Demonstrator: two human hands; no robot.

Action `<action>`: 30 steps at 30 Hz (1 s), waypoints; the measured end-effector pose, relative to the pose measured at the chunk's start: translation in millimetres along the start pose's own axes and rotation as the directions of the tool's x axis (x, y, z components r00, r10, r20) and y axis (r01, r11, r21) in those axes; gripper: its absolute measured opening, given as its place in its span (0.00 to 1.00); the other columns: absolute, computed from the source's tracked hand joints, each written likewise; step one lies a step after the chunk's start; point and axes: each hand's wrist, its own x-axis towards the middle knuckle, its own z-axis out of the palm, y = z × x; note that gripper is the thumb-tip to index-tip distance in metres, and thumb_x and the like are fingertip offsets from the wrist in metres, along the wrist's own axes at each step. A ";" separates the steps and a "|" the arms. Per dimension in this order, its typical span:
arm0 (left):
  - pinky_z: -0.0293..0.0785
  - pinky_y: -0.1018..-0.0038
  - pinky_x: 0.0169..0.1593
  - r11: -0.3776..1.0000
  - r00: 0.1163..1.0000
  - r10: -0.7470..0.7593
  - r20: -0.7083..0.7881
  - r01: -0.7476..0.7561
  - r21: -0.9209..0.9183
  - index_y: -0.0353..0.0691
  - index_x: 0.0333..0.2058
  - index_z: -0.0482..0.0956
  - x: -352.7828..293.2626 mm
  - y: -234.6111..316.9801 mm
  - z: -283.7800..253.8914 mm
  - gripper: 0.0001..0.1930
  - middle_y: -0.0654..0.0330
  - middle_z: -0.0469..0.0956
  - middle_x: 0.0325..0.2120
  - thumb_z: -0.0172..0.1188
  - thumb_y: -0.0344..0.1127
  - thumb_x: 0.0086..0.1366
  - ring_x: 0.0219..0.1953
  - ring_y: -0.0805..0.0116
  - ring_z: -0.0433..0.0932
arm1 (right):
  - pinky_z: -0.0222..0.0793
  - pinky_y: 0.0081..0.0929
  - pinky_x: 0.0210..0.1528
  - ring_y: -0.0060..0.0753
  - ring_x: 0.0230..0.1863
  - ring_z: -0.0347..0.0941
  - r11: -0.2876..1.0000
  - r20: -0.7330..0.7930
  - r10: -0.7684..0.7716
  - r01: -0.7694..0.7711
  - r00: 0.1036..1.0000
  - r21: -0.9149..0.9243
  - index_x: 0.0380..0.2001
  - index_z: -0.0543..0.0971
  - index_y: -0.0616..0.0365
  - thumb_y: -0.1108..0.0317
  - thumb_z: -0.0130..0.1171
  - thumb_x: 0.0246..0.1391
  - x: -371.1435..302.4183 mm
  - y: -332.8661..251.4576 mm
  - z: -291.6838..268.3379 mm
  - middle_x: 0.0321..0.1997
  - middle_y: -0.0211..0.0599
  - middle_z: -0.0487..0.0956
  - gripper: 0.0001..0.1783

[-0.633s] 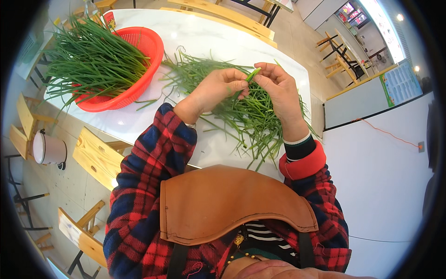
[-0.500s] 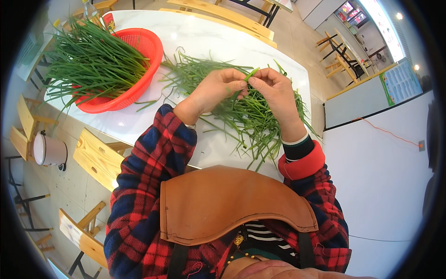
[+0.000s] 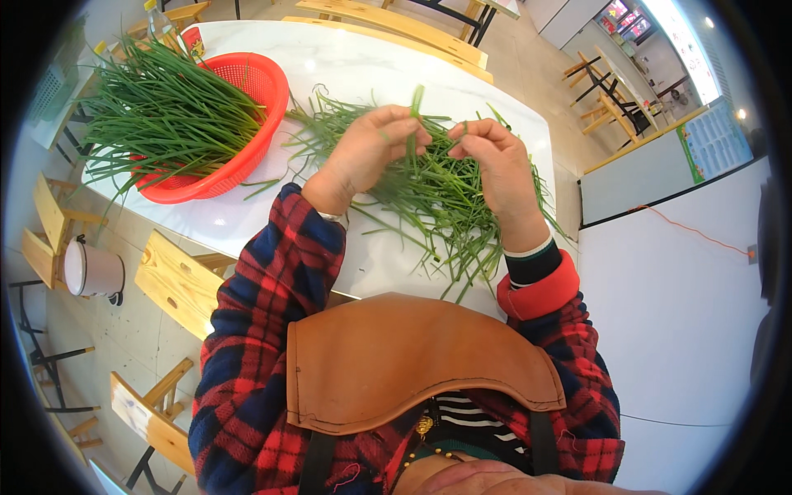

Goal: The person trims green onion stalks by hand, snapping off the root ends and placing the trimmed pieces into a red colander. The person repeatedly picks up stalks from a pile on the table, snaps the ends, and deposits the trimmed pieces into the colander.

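My left hand pinches a green chive stalk between thumb and fingers, its tip sticking up. A little to the right, and apart from it, my right hand is closed in a pinch on a small scrap of chive. Below both hands, a loose pile of chives spreads over the white marbled table. Farther left stands a red plastic basket, heaped with a thick bunch of long chives that overhang its left side.
A red paper cup and a clear bottle stand behind the basket. Wooden benches flank the table. On the floor at left sits a white pot. A white partition rises at right.
My hands have drawn apart after meeting at the pinched chive. The left moved slightly left with the stalk, now upright; the right moved slightly right with a scrap.
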 end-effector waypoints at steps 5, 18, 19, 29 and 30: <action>0.78 0.62 0.57 0.946 0.988 0.117 -0.101 -0.142 -0.292 0.37 0.44 0.76 8.6 8.2 -18.9 0.06 0.57 0.81 0.39 0.55 0.32 0.73 0.49 0.57 0.82 | 0.76 0.32 0.45 0.36 0.38 0.82 0.945 0.082 -0.034 0.005 0.996 0.327 0.38 0.76 0.60 0.73 0.53 0.62 4.5 -11.5 -29.6 0.40 0.46 0.84 0.04; 0.71 0.52 0.65 0.749 0.897 0.305 -0.319 -0.433 -0.502 0.35 0.46 0.72 11.4 30.8 -39.3 0.07 0.53 0.75 0.42 0.55 0.31 0.73 0.56 0.49 0.75 | 0.73 0.36 0.51 0.44 0.46 0.80 -0.020 -0.011 -0.361 -0.019 0.932 -1.000 0.45 0.81 0.58 0.70 0.59 0.54 27.1 -15.5 -110.7 0.46 0.43 0.83 0.14; 0.71 0.53 0.65 0.756 0.902 0.307 -0.304 -0.426 -0.497 0.35 0.46 0.72 10.8 29.6 -37.6 0.07 0.53 0.75 0.42 0.55 0.31 0.73 0.56 0.49 0.75 | 0.73 0.36 0.53 0.46 0.48 0.79 -0.128 0.081 -0.408 0.032 0.909 -0.991 0.46 0.81 0.57 0.70 0.59 0.54 26.0 -10.0 -100.9 0.47 0.43 0.83 0.15; 0.71 0.52 0.66 0.795 0.931 0.311 -0.193 -0.366 -0.483 0.36 0.44 0.75 8.2 13.8 -27.7 0.06 0.53 0.78 0.41 0.56 0.32 0.73 0.58 0.48 0.74 | 0.72 0.23 0.47 0.24 0.44 0.77 0.964 0.201 0.080 -0.024 0.976 -0.263 0.48 0.79 0.67 0.59 0.58 0.64 28.9 35.3 40.5 0.41 0.38 0.82 0.20; 0.72 0.53 0.65 0.801 0.929 0.306 -0.207 -0.369 -0.471 0.36 0.44 0.75 8.2 13.3 -27.4 0.07 0.54 0.77 0.41 0.56 0.33 0.73 0.58 0.49 0.74 | 0.72 0.23 0.45 0.22 0.40 0.76 0.960 0.203 0.091 -0.032 0.975 -0.278 0.47 0.80 0.66 0.59 0.58 0.64 29.9 36.8 42.1 0.37 0.36 0.82 0.19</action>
